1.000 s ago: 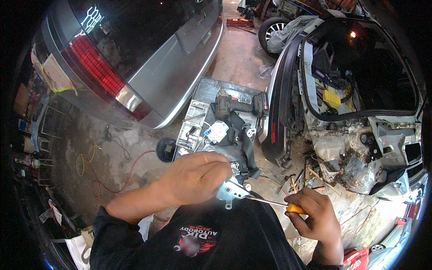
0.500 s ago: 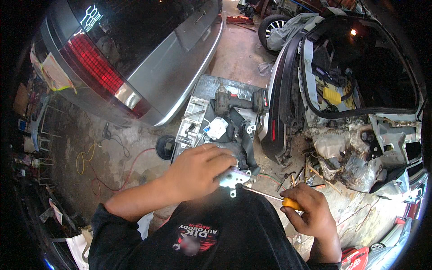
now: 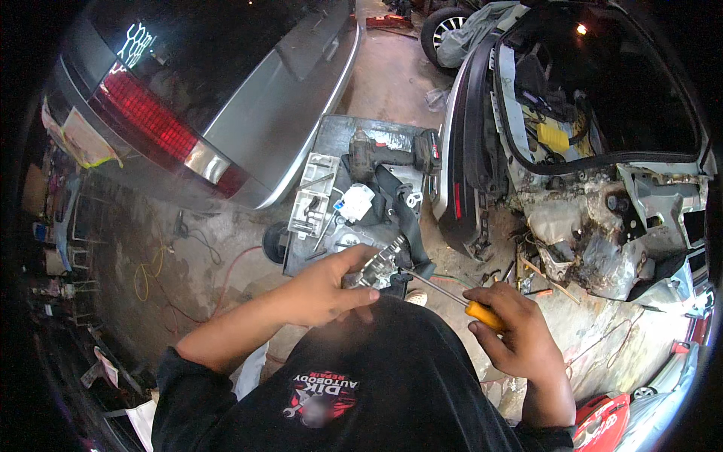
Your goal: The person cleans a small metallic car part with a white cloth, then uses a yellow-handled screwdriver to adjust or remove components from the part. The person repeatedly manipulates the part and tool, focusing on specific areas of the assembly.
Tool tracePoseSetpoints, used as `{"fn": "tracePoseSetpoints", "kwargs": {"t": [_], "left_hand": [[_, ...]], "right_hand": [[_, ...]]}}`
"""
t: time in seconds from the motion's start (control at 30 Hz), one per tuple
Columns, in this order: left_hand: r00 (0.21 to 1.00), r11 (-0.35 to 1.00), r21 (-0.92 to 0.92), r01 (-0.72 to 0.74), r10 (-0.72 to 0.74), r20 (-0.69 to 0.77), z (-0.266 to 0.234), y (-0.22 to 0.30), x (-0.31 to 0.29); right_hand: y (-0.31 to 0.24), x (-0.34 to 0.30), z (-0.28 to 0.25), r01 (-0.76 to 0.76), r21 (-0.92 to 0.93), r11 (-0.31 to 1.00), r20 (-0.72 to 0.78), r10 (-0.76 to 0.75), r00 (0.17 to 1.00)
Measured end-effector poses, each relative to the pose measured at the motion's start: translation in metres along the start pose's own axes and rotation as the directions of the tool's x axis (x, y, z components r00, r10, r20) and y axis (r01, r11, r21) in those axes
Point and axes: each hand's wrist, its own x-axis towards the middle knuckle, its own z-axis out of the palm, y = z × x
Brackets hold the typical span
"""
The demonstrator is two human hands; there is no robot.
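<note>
My left hand (image 3: 324,292) grips a small silver metal mechanism (image 3: 382,265) with a toothed-looking edge, thumb and fingers on its left side. My right hand (image 3: 520,331) is closed round the yellow handle of a screwdriver (image 3: 484,315). Its shaft points left and up, and the tip reaches the right side of the mechanism; whether it touches is hard to make out. Just beyond my hands stands a grey cart top (image 3: 335,132). On it lie a black strap (image 3: 413,245), a white plastic piece (image 3: 354,202) and a cordless driver (image 3: 388,154).
A grey plastic tray (image 3: 310,207) sits on the cart's left side. The silver car's rear (image 3: 248,135) is at the left. At the right stands a stripped car body (image 3: 595,226). A red hose (image 3: 230,271) and yellow cord (image 3: 151,275) cross the floor.
My left hand has turned the mechanism over, from a flat plate side to its toothed side. The screwdriver's tip has risen and its shaft is steeper. The view has shifted slightly.
</note>
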Motion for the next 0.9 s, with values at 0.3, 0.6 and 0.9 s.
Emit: {"fn": "tracePoseSetpoints", "kwargs": {"t": [0.3,0.6,0.9], "left_hand": [[0.915,0.924,0.282,-0.257,0.327,-0.236,0.012,-0.033,0.013],[0.954,0.986,-0.118,-0.118,0.08,-0.29,0.035,-0.007,0.002],[0.985,0.744,-0.661,-0.093,-0.028,-0.17,0.031,0.009,0.005]], "right_hand": [[0.003,-0.008,0.009,-0.006,0.032,0.999,0.01,0.006,1.0],[0.01,-0.024,0.04,-0.072,0.14,0.988,-0.006,0.073,0.997],[0.009,-0.028,0.058,-0.074,0.335,0.939,-0.043,0.094,0.995]]}}
